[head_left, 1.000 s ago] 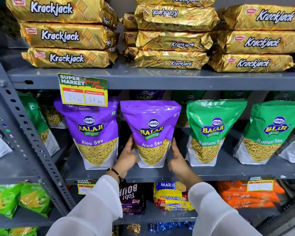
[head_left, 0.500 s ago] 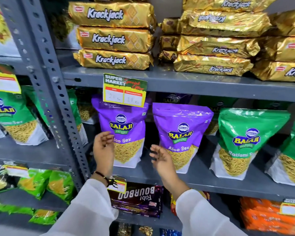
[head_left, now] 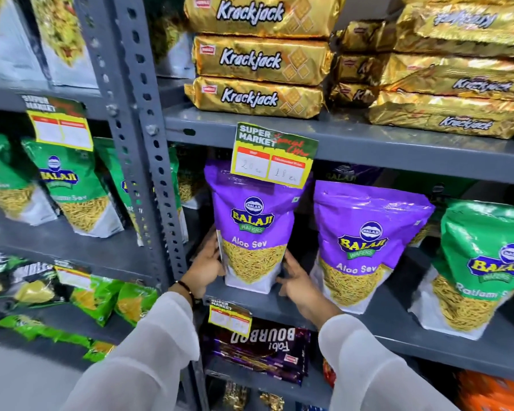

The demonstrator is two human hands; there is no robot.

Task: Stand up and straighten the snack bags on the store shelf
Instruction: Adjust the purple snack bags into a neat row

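Observation:
A purple Aloo Sev bag [head_left: 254, 229] stands upright at the left end of the grey middle shelf [head_left: 365, 321]. My left hand [head_left: 207, 265] presses its left lower edge and my right hand [head_left: 298, 281] cups its right lower corner, so both hold it. To its right stands a second purple Aloo Sev bag [head_left: 365, 241], then a green Ratlami Sev bag [head_left: 481, 262]. A price tag [head_left: 275, 155] hangs over the top of the held bag.
A perforated grey upright post [head_left: 149, 161] rises just left of my left hand. Gold Krackjack packs [head_left: 261, 57] are stacked on the shelf above. Green Balaji bags [head_left: 69, 188] fill the neighbouring bay at left. Bourbon packs [head_left: 261, 348] lie on the shelf below.
Both hands left the second purple bag, moved left and closed around the lower sides of the leftmost purple bag. The view has shifted left and closer.

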